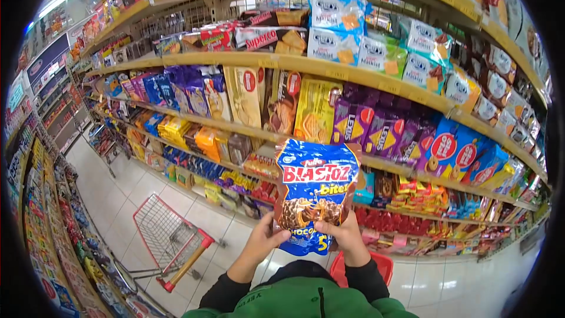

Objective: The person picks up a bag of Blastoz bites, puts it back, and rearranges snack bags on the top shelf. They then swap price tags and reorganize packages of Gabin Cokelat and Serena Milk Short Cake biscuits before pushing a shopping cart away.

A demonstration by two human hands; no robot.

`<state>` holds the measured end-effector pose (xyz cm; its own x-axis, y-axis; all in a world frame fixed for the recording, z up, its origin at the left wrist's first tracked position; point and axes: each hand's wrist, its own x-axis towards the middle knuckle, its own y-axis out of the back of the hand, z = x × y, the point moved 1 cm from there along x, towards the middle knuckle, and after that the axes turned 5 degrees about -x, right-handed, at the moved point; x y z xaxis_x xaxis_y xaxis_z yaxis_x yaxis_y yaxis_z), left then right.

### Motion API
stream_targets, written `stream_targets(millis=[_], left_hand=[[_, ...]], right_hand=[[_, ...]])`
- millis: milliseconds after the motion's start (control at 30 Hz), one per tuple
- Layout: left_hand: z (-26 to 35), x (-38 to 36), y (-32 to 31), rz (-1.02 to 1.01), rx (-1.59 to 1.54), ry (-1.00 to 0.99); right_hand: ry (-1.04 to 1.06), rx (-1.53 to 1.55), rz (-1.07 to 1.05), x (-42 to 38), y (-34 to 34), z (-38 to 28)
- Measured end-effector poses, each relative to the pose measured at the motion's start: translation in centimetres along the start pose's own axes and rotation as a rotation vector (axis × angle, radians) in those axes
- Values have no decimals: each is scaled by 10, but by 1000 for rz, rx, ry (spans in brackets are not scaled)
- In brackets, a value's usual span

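The blue snack bag is off the shelf, gripped by left hand and right hand — not yet in the cart lower left of it.

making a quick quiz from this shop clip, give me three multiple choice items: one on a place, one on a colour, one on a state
1. Where is the red wire shopping cart?
A. lower left, on the aisle floor
B. on the top shelf
C. behind the purple packs

2. What is the main colour of the glossy Blastoz snack bag?
A. green
B. blue
C. white

3. How is the bag held?
A. lying in the cart
B. in one hand only
C. upright in both hands

Answers:
1 A, the cart stands on the pale tiled floor left of the person.
2 B, its plastic is blue with a red name band.
3 C, the left hand and the right hand each have a grip on its lower edge.
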<state>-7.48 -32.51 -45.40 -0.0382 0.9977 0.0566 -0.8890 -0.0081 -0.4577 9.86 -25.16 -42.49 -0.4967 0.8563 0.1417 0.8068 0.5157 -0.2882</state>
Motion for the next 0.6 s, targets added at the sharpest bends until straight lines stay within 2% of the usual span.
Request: stream_targets(millis=[267,367,500,600], left_hand=[[1,-3,-13,-34,-4,-138],[-2,-3,-12,-53,92,-199],[-11,-3,-14,51,-33,-108],[-18,-3,-17,32,-153,-84]], right_hand=[[-9,16,39,-29,7,11],[-13,-20,86,-41,14,12],[-19,-52,108,-57,18,13],[-25,-17,102,-65,19,16]])
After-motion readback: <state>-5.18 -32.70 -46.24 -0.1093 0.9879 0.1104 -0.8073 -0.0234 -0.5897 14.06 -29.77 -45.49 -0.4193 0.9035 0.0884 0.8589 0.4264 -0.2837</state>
